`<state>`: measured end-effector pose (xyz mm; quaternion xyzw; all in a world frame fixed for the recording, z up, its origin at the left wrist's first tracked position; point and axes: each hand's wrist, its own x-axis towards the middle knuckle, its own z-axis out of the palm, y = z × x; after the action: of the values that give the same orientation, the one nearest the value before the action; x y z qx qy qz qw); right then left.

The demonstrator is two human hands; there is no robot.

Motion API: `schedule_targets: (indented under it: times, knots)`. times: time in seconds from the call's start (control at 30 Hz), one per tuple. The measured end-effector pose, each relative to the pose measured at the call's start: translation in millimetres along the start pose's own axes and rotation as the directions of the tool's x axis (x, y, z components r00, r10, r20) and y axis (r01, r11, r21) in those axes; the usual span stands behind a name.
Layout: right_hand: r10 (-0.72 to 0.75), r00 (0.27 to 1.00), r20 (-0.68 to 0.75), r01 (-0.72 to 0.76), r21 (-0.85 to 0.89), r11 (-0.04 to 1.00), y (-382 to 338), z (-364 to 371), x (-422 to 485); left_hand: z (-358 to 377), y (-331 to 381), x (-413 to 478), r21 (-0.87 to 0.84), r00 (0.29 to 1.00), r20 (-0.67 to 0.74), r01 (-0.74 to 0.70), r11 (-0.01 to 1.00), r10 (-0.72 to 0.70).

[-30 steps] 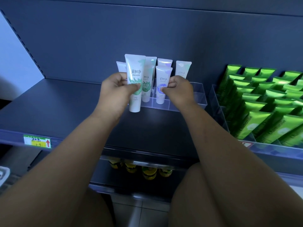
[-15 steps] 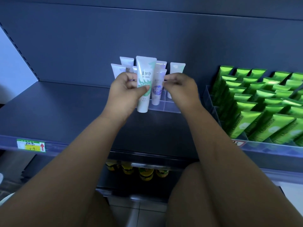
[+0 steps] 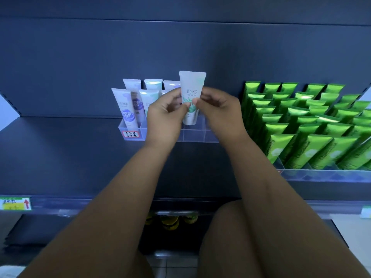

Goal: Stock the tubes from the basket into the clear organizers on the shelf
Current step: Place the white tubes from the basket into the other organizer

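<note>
The white tube (image 3: 191,91) with a green leaf print stands upright, its long axis vertical. Its flat crimped end points up and its cap end points down, low over the middle compartments of the clear organizer (image 3: 192,135). Whether the cap touches the organizer's floor cannot be told.

The left hand (image 3: 164,115) pinches the tube's left edge with thumb and curled fingers. The right hand (image 3: 218,111) pinches the right edge the same way, so both hands grasp it at mid-body.

The organizer sits on the dark shelf (image 3: 60,149), toward the back panel (image 3: 180,47). In its left compartments stand the other tubes (image 3: 125,109) (some printed purple, some green), all crimp up. They are just beside the left hand and partly hidden behind it. A red-edged label (image 3: 130,134) is stuck on the organizer's front wall at the left.

To the right, close to the right hand, rows of green tubes (image 3: 301,121) lean back in a second clear tray (image 3: 321,174). A green and yellow price tag (image 3: 15,203) sits on the shelf's front rail at far left. Yellow items (image 3: 170,222) show on the level below.
</note>
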<state>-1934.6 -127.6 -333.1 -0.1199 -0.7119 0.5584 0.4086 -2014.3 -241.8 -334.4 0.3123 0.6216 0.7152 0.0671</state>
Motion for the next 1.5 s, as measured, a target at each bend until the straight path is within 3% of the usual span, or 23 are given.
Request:
schedule_targets:
  times: [0.33,0.67,1.1,1.5]
  knots:
    - [0.09,0.991,-0.102,-0.09,0.002,0.996,32.3,-16.6,9.6,31.8,-30.0,17.4,0.187,0.999,-0.038,0.013,0.982,-0.006]
    - [0.138,0.986,-0.09,-0.141,-0.025,0.99,53.5,-13.6,15.1,41.0,-43.0,23.5,0.423,0.992,-0.128,0.059,0.904,-0.004]
    - [0.187,0.98,-0.069,-0.194,-0.112,0.975,64.7,-9.3,19.0,40.4,-43.1,23.3,0.445,0.982,-0.171,0.151,0.883,-0.082]
    - [0.214,0.973,-0.091,-0.226,-0.157,0.961,63.1,-8.6,19.7,40.0,-44.8,19.7,0.476,0.987,-0.146,0.135,0.869,-0.073]
